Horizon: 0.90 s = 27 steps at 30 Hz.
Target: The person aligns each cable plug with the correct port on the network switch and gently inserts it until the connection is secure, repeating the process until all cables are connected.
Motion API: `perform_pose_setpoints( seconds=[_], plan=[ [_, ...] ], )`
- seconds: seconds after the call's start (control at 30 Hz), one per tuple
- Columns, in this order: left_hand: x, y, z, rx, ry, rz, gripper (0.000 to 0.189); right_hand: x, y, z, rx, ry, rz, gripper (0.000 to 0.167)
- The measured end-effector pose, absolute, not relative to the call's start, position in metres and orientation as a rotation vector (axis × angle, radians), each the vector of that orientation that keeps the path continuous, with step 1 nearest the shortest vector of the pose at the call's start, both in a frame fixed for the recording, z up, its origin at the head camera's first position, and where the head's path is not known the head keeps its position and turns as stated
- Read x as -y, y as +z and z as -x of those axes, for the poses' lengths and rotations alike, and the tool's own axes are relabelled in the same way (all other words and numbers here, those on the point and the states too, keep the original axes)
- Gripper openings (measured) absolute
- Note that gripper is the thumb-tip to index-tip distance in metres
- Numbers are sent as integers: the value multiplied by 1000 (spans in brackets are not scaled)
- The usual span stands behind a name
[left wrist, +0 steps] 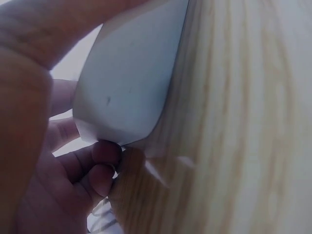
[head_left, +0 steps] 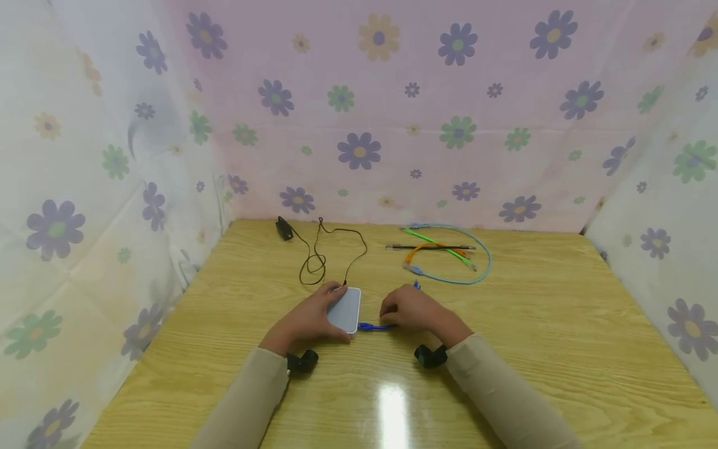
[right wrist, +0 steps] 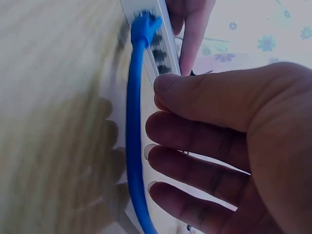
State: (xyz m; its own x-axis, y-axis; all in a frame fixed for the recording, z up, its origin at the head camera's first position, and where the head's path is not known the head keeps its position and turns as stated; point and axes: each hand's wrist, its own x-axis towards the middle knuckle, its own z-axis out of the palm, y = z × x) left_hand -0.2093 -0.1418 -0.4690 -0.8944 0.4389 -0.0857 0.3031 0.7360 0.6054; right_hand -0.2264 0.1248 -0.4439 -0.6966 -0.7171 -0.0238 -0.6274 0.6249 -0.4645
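Observation:
My left hand (head_left: 311,315) grips a small white network switch (head_left: 344,310) by its edges, thumb on the near side and fingers at the far side. In the left wrist view the switch (left wrist: 129,73) stands tilted over the wood. A blue network cable (head_left: 376,327) is plugged into an end port on its right side; several dark ports (right wrist: 159,53) beside that plug show in the right wrist view. My right hand (head_left: 417,308) hovers by the cable with fingers loosely bent and nothing between them. The cable's other connector (head_left: 417,284) peeks out behind that hand.
From the back of the switch a thin black cord (head_left: 367,249) loops to a black power adapter (head_left: 285,229) at the back left. Light blue (head_left: 490,257), green (head_left: 429,238), orange (head_left: 412,254) and black cables (head_left: 432,247) lie at the back right. Flowered cloth (head_left: 359,112) walls the table.

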Motion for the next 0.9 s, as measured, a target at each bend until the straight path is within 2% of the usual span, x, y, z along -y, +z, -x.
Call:
perform_pose_setpoints(
  seconds=[0.9],
  plan=[
    [143,-467,206,-2714,903,-610,112,-148,-417,275,-2724,-578,1066,15]
  ],
)
